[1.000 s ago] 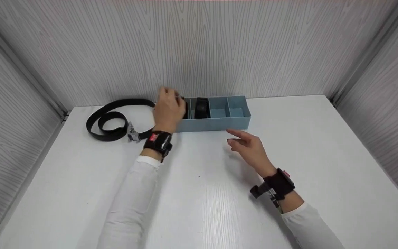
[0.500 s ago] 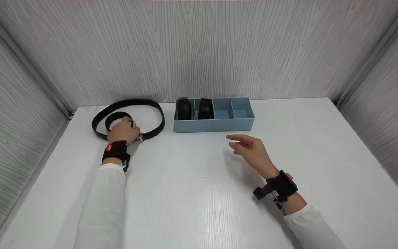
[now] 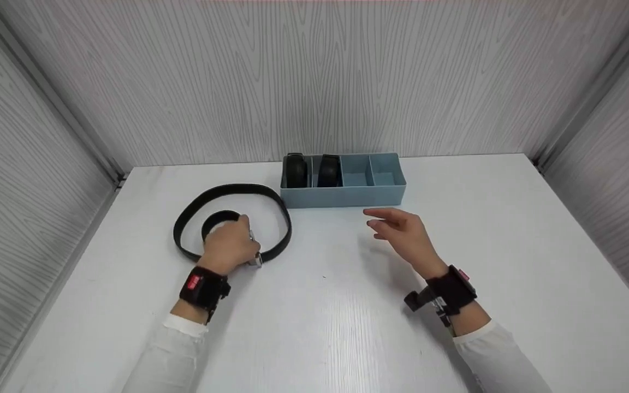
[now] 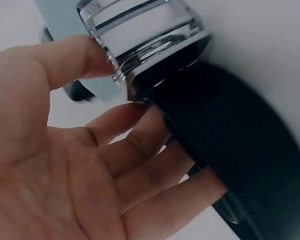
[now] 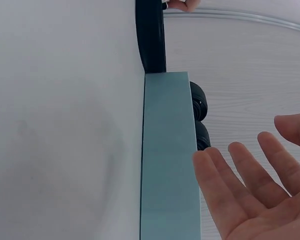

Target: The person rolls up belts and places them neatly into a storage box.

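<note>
A black belt (image 3: pixel 235 189) lies in a wide loop with a smaller coil inside it, left of centre on the table. My left hand (image 3: pixel 230 248) pinches it beside the shiny silver buckle (image 4: pixel 150 40). In the left wrist view the thumb is at the buckle's edge and the fingers run behind the black strap (image 4: pixel 235 135). My right hand (image 3: pixel 404 234) hovers in front of the box, fingers extended and slightly bent, holding nothing. The blue-grey divided box (image 3: pixel 344 197) has a rolled black belt (image 3: pixel 296 172) in its leftmost compartment and another rolled belt (image 3: pixel 329 172) beside it.
The box stands near the back wall (image 3: pixel 314 76) of a white table (image 3: pixel 314 327), its two right compartments bare. Wood-grain side panels (image 3: pixel 19 164) rise at left and right. The belt's loop reaches close to the box's left front corner.
My left hand left the box, reached the belt on the left and took hold by the buckle. The belt has since slid rightward and nearer to me. The right hand has barely moved.
</note>
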{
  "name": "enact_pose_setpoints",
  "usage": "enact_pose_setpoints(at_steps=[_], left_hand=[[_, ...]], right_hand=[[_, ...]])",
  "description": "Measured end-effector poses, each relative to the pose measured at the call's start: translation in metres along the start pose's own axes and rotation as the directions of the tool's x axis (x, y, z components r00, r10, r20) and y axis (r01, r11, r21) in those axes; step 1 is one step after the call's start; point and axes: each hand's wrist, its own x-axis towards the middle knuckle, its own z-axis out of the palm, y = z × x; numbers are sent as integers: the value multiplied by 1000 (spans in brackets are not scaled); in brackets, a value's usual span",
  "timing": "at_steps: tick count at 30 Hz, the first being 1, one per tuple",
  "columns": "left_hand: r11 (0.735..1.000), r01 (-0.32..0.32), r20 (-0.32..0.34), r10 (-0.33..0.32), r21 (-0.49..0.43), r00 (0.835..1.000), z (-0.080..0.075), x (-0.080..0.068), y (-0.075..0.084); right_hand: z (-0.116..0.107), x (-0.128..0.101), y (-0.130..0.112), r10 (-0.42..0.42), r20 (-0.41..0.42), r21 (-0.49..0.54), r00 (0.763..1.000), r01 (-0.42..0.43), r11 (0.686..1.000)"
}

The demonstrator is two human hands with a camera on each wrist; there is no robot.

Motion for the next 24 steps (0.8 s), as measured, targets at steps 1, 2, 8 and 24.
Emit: enact_pose_setpoints(at_steps=[1,2,8,24], left_hand=[[1000,-18,10,18,5,1000,3,-5,8],[999,-41,24,40,9,999,7,-10,16],[973,-231,99,231,-9,968,32,-27,71],[854,-509,121,519,-110,846,36,-32,144]], right_hand=[[-1,0,-1,-3,4,-1,1000,3,1000],[-1,0,-1,-4,4,-1,1000,4,1000],[-9,0,-5,-4,15,9,1000,3,1000],[-24,-1,-12,-62,122,-152,991,81,985]])
